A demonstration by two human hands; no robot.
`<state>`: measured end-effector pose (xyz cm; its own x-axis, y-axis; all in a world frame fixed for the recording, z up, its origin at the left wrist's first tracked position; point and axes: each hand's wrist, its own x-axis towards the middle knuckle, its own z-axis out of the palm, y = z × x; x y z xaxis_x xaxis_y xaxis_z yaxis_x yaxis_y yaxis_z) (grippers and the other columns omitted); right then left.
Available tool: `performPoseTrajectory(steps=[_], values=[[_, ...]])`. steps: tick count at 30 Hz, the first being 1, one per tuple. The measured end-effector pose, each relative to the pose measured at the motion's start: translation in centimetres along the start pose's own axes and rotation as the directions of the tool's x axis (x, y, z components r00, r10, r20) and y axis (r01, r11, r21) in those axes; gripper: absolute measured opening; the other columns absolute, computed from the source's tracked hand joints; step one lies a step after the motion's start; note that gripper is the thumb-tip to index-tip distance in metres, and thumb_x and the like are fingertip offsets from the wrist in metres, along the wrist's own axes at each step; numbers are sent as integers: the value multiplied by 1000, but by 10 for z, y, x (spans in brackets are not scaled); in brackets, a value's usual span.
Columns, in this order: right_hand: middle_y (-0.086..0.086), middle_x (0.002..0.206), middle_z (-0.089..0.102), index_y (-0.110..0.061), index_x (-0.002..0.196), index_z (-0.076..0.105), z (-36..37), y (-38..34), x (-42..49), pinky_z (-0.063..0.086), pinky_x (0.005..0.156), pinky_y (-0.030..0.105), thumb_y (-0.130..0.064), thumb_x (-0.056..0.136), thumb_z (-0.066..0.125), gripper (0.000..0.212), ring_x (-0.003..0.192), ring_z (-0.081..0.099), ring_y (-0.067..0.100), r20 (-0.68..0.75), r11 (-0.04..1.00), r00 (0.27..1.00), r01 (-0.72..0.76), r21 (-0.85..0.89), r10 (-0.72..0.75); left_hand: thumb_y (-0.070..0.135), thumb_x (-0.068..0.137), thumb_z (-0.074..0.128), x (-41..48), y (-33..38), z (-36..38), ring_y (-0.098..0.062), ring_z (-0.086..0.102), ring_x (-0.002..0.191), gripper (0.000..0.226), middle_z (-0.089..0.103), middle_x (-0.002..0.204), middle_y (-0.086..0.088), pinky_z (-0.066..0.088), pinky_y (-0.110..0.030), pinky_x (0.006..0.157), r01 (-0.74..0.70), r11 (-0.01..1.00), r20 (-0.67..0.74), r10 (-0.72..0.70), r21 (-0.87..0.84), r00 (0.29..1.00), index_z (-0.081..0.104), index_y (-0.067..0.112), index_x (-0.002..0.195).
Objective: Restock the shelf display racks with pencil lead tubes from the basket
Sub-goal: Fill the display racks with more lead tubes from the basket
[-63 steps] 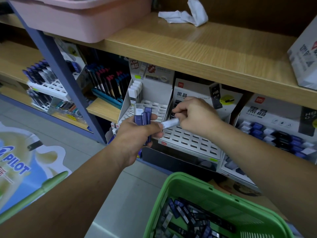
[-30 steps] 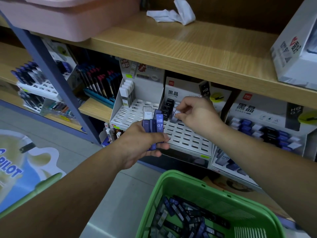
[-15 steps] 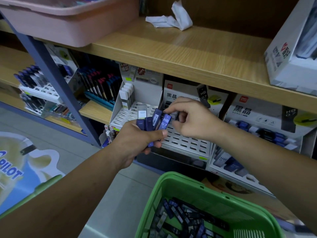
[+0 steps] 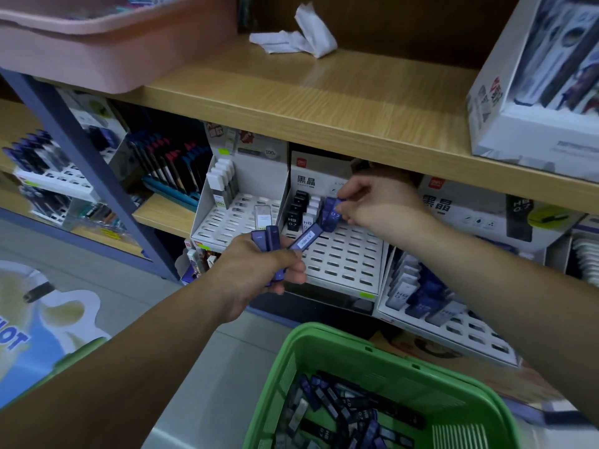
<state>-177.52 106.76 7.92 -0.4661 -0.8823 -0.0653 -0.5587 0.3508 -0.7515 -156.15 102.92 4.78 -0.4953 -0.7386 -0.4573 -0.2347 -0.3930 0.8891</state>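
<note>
Right hand (image 4: 376, 205) pinching tube (image 4: 332, 216), perhaps touching rack (image 4: 343, 259), under shelf (image 4: 324, 119) edge

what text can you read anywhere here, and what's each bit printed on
"黑晶": middle rack's header card, right rack's header card
"HB 0.7": black tube in that middle rack
"0.7": blue tube pinched by the right hand
"100": left rack's header card
Too blurred: red logos, label on the angled tube in the left hand
</note>
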Motion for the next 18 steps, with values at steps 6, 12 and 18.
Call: performPoseTrajectory(steps=[6, 12, 18], values=[[-7, 82, 70, -28, 71, 66, 15, 12, 4, 60, 84, 34, -11, 84, 83, 27, 83, 71, 18, -25, 998, 998, 62, -20, -62, 2, 95, 69, 1, -1, 1, -29, 79, 89, 24, 78, 96, -20, 60, -24, 60, 19, 999, -14, -19, -46, 1000, 63, 0, 118], [-9, 81, 68, -28, 70, 66, 17, 10, 3, 51, 72, 20, -11, 84, 82, 28, 75, 64, 9, 1, 989, 993, 116, -89, -116, 8, 90, 75, 0, 1, -6, -27, 79, 85, 31, 80, 98, -7, 53, -28, 51, 42, 999, -63, -43, -5, 997, 64, 12, 119], [-5, 86, 71, -21, 77, 72, 20, 13, 3, 55, 77, 26, -11, 85, 82, 16, 81, 66, 13, 21, 983, 991, 134, -127, -132, 15, 93, 75, -2, 1, -6, -26, 79, 79, 26, 81, 97, -4, 51, -28, 51, 31, 999, -71, -29, 27, 997, 64, 17, 117]])
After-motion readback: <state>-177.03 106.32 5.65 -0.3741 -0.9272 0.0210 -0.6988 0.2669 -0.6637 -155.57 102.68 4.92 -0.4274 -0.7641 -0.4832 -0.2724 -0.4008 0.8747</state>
